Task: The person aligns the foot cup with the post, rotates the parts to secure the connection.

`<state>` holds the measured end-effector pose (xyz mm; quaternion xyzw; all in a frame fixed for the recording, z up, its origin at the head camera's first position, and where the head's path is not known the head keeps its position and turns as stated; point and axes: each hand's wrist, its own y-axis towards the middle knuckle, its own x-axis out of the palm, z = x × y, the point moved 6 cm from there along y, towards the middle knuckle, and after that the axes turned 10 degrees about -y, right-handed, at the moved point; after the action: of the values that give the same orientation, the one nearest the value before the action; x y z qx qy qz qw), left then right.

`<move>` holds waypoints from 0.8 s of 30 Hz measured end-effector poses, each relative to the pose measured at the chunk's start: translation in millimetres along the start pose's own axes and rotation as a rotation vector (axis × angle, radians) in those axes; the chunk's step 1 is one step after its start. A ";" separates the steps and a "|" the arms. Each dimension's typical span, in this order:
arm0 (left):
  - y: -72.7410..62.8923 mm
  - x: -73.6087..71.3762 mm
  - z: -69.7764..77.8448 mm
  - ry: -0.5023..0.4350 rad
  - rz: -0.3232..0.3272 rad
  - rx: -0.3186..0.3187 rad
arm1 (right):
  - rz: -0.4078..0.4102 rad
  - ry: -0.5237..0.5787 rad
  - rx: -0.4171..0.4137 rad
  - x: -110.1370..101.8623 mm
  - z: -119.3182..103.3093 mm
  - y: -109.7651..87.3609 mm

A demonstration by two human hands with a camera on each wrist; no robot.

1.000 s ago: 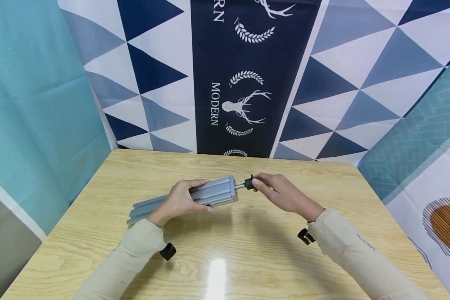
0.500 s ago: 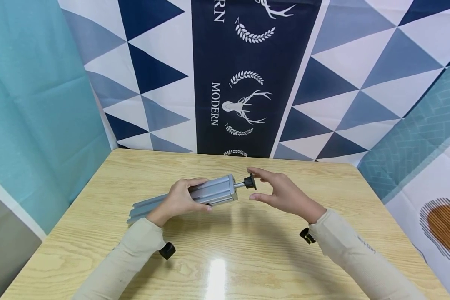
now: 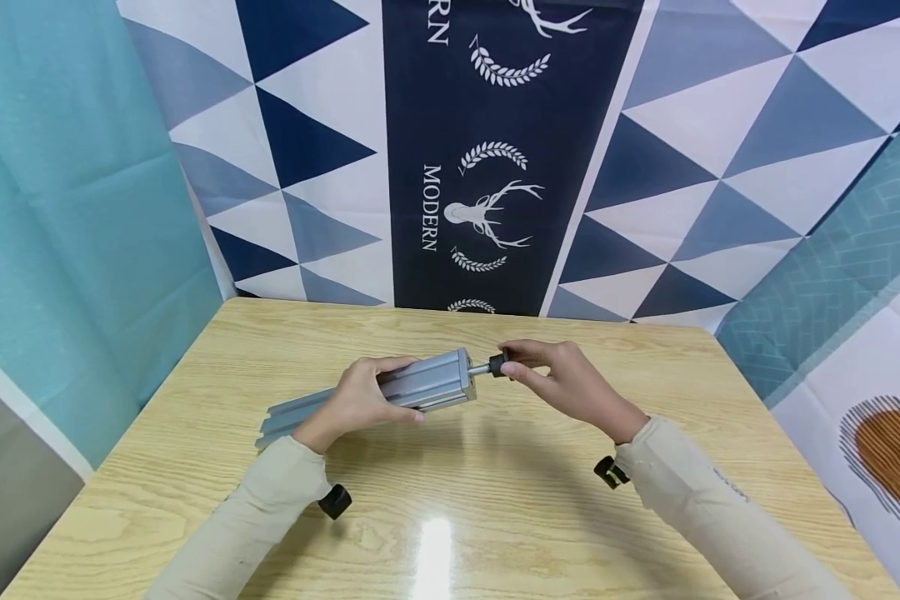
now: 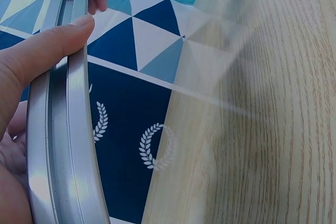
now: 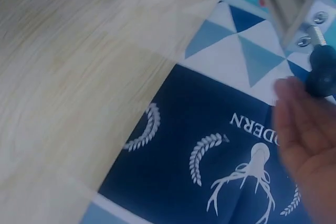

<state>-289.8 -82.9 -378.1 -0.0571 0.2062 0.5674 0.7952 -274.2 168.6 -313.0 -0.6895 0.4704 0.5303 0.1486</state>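
Note:
A long silver slotted aluminium profile [image 3: 433,382] slants up over the table, its right end raised. My left hand [image 3: 358,400] grips it around the middle; in the left wrist view the thumb [image 4: 63,40] lies across the slotted face. From the raised end sticks a threaded stud [image 3: 481,370] bearing a black levelling foot [image 3: 497,365]. My right hand [image 3: 573,385] pinches the foot between thumb and forefinger. In the right wrist view, the dark foot [image 5: 321,72] is blurred, the fingers lie beside it, and screws show on the profile's end face [image 5: 310,27].
The pale wooden table [image 3: 495,517] reaches back to a patterned cloth [image 3: 480,167] hanging behind it. A teal curtain [image 3: 82,192] hangs at the left. Each wrist carries a small black camera, the left camera [image 3: 335,502] low over the tabletop.
My right hand held the foot, opened away from it half a second ago, and now pinches it again. The left hand and profile have hardly moved.

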 end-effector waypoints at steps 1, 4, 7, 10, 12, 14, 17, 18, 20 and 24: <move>-0.2 0.3 0.1 0.003 0.000 -0.001 | -0.007 0.031 0.044 1.2 1.7 0.0; -0.4 1.7 0.1 0.013 -0.003 -0.004 | -0.012 0.087 0.136 3.4 4.6 -0.6; -0.5 2.7 -0.5 0.015 -0.006 -0.008 | -0.016 0.120 0.168 3.6 5.7 -1.5; -0.2 2.5 -0.4 0.007 -0.006 -0.008 | -0.037 0.118 0.136 3.1 4.8 -2.6; 0.0 1.5 -0.1 0.006 -0.002 -0.006 | -0.046 0.092 0.080 2.2 2.0 -3.3; 0.3 0.4 0.3 0.005 0.002 -0.007 | -0.042 0.054 0.001 1.1 -2.2 -4.0; 0.7 -0.7 0.2 -0.004 0.003 -0.012 | 0.004 -0.018 -0.122 -1.2 -8.3 -4.1; 0.7 -0.8 0.3 -0.008 0.002 -0.014 | 0.025 -0.042 -0.159 -1.9 -9.8 -4.1; 0.5 -0.7 0.8 -0.019 -0.002 -0.016 | 0.063 -0.089 -0.221 -3.0 -11.4 -4.3; 0.1 -0.3 1.5 -0.026 -0.003 -0.021 | 0.091 -0.149 -0.274 -3.1 -11.4 -4.9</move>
<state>-289.6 -82.7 -376.6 -0.0584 0.1896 0.5688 0.7982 -263.5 164.6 -307.3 -0.6399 0.4122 0.6454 0.0636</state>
